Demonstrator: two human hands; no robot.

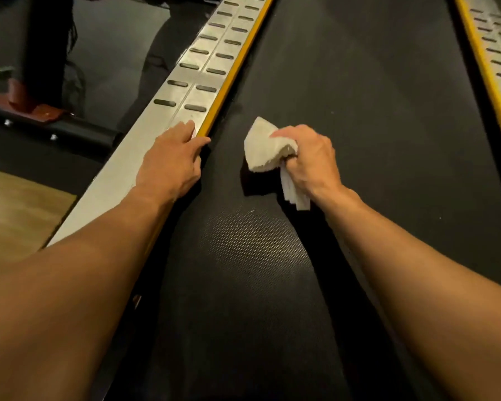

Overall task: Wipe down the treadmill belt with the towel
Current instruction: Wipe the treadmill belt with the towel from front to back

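Note:
The black textured treadmill belt (pixel 359 111) runs up the middle of the head view. My right hand (pixel 310 160) grips a bunched white towel (pixel 263 149) and holds it down on the belt, left of centre. A loose end of the towel hangs out below my fist. My left hand (pixel 171 160) rests flat on the silver left side rail (pixel 145 134), fingers straight, thumb over the yellow edge strip (pixel 232 79).
A second silver rail with a yellow strip (pixel 486 70) borders the belt on the right. Left of the treadmill lie dark floor, a black equipment frame with a red base (pixel 32 102), and a patch of light wooden floor (pixel 18 215).

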